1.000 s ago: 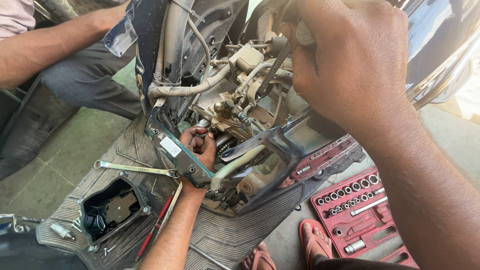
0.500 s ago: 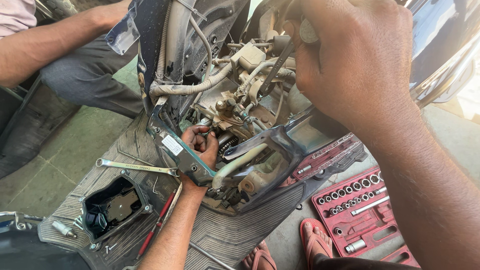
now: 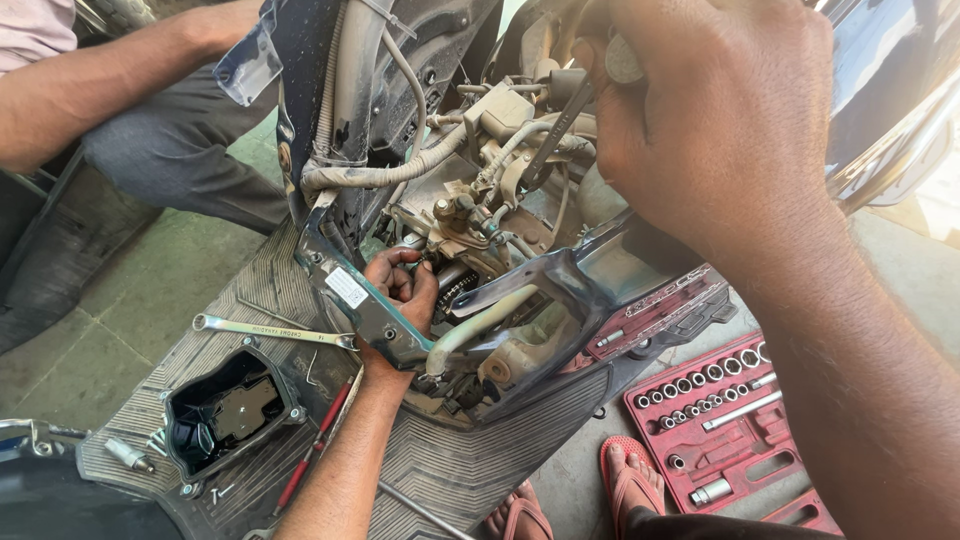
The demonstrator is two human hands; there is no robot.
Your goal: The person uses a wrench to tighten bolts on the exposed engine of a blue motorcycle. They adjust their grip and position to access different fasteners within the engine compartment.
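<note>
My left hand (image 3: 405, 290) reaches up into the opened scooter body, fingers closed around a small part under the dusty carburettor assembly (image 3: 470, 225); what it pinches is too small to tell. My right hand (image 3: 715, 120) is close to the camera at the top, clenched around a dark tool handle (image 3: 560, 115) that points down into the engine bay. Grey hoses and cables (image 3: 400, 170) run across the opening.
A long spanner (image 3: 270, 330) lies on the ribbed floor mat (image 3: 240, 300). A black plastic cover (image 3: 225, 410) and a red screwdriver (image 3: 315, 440) lie lower left. A red socket set case (image 3: 725, 420) sits at right. Another person's arm (image 3: 90, 90) is upper left. Sandalled feet (image 3: 625, 480) below.
The view has shifted slightly. My left hand has edged a little to the right under the carburettor; my right hand keeps its grip on the tool.
</note>
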